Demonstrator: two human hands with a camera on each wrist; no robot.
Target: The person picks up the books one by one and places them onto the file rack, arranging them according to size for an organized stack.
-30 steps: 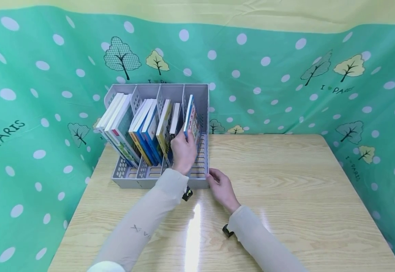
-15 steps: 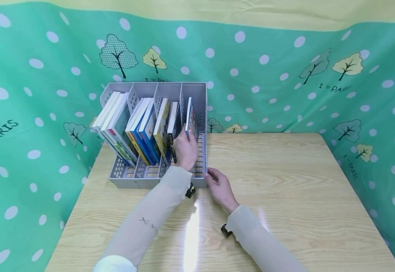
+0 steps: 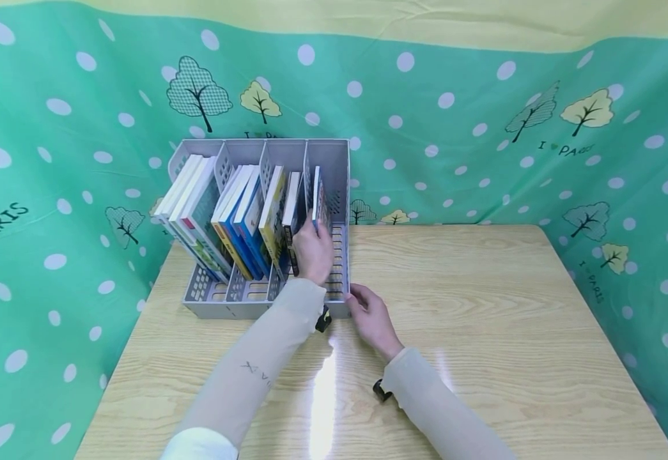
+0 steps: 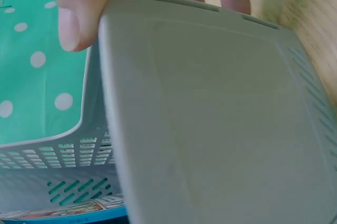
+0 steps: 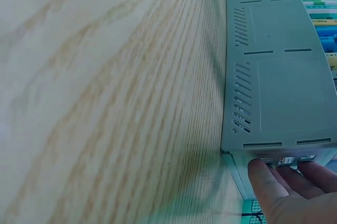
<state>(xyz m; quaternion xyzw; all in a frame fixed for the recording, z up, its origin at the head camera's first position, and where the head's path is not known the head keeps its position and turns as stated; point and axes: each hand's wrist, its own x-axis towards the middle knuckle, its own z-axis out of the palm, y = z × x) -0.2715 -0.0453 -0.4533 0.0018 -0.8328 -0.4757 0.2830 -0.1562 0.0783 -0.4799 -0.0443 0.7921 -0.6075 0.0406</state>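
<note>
In the head view a grey book organizer (image 3: 213,311) with upright dividers stands on the table. My left hand (image 3: 313,255) pinches a thin blue-edged book (image 3: 320,201) inside its rightmost compartment, close beside the divider. A strip of this book (image 4: 84,217) shows low in the left wrist view. My right hand (image 3: 374,322) grips the organizer's front right corner. The left wrist view shows the right thumb (image 4: 79,8) over the corner's edge, its fingers outside the wall. In the right wrist view the right hand (image 5: 295,197) lies against the organizer's side wall.
Several books fill the other compartments: white-edged books (image 3: 207,220) at left, blue and yellow ones (image 3: 247,230) beside them, then a yellow book (image 3: 275,220) and a dark book (image 3: 293,211). A green curtain (image 3: 454,147) hangs behind the wooden table (image 3: 483,306).
The blue-edged book has moved left in the rightmost compartment, closer to the divider, and sits slightly lower. My left hand still holds it; the right hand keeps its grip on the corner.
</note>
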